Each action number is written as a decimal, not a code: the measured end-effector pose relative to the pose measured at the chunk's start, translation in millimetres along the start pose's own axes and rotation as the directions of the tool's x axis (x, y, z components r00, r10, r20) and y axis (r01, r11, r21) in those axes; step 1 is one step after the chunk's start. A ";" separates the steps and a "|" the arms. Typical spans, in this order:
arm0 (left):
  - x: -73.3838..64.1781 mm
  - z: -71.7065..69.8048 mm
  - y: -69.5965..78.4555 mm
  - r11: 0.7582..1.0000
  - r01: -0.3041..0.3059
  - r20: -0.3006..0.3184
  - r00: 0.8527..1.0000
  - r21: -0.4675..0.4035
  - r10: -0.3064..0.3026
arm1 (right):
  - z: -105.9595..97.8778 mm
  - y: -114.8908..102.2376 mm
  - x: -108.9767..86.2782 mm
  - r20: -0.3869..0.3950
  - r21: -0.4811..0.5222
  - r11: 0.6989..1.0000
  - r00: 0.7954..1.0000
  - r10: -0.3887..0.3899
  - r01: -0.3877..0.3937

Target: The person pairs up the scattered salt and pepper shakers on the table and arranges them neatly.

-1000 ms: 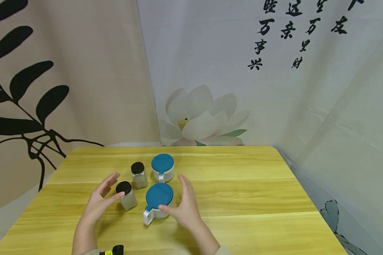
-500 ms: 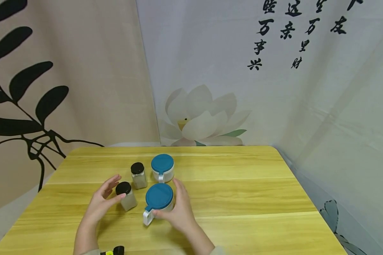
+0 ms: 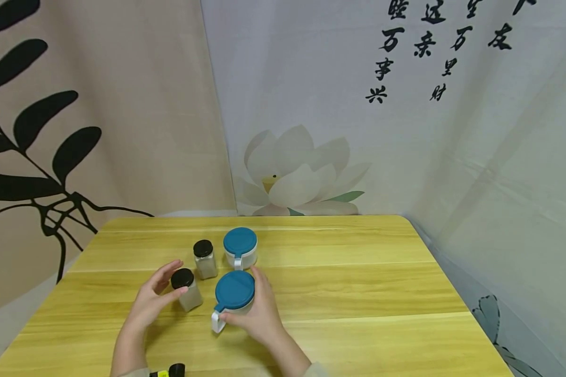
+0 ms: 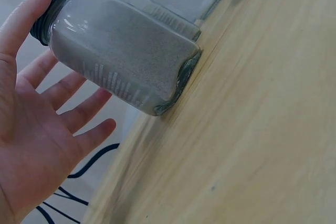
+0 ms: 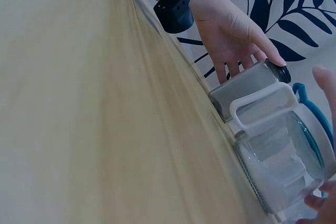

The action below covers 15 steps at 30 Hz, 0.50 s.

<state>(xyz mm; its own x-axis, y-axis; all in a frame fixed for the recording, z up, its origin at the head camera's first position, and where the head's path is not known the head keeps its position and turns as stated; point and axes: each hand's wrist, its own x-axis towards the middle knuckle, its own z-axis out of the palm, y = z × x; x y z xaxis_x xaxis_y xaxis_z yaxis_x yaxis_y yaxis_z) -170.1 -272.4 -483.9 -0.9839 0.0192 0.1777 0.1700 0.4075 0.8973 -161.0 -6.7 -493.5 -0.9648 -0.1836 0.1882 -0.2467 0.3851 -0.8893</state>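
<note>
My left hand (image 3: 150, 299) curves beside a square glass jar (image 3: 191, 298) with a black lid. Grey powder fills this jar in the left wrist view, where my thumb (image 4: 31, 17) lies right at the lid and the other fingers spread loosely behind the glass. My right hand (image 3: 262, 314) reaches around a clear jar with a blue lid (image 3: 235, 289) and white handle (image 5: 262, 106). The right wrist view shows its fingertips at the jar's side and a thumb (image 5: 326, 85) slightly apart from the lid. White contents (image 5: 278, 182) lie in that jar.
Behind stand a second black-lidded jar (image 3: 205, 259) and a second blue-lidded jar (image 3: 240, 248), close to the front pair. All stand on a yellow wood-grain table (image 3: 358, 293). Printed cloths (image 3: 311, 78) hang beyond its back edge. A black wrist device (image 5: 176, 6) sits on my left wrist.
My right hand has moved left and closer around the front blue-lidded jar, its thumb now over the handle's base in the head view. My left hand has shifted slightly right. The jars stay put.
</note>
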 end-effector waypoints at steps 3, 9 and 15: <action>0.2 1.5 -1.4 1.000 -0.012 0.000 1.000 -0.006 0.012 | 2.4 1.5 0.7 0.006 0.005 1.000 1.000 0.004 -0.004; 0.5 3.3 -2.6 1.000 -0.027 -0.008 1.000 -0.014 0.027 | 6.2 3.2 1.4 0.022 0.024 0.999 0.999 0.028 -0.029; 1.0 4.1 -4.3 0.998 -0.047 -0.015 0.999 -0.031 0.046 | 10.0 4.0 0.4 0.023 0.049 0.997 0.998 0.056 -0.057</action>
<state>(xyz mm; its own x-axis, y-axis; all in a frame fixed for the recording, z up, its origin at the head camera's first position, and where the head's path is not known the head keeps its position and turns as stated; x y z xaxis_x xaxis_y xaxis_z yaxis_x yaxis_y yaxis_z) -172.1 -270.4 -489.2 -0.9741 0.0241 0.2250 0.2173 0.3777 0.9001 -161.5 -14.3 -501.2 -0.9748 -0.1823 0.1288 -0.1868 0.3504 -0.9178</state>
